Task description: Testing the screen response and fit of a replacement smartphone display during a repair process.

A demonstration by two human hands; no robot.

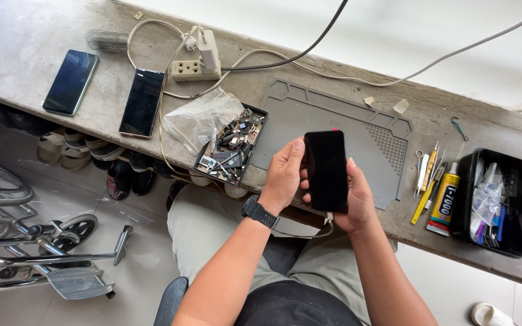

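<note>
Currently both hands are gripping a dark phone [326, 170] above the grey mat [285, 124] on the counter [25, 42]: left hand [284, 176] and right hand [357, 199] clasping its long edges (long axis upright, screen facing up), fingers closed round it.

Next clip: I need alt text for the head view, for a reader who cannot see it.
Both hands, left and right, hold a dark phone upright over a grey mat on a long bench. Left of it sits a tray of small parts and two more phones; tools lie right.
</note>
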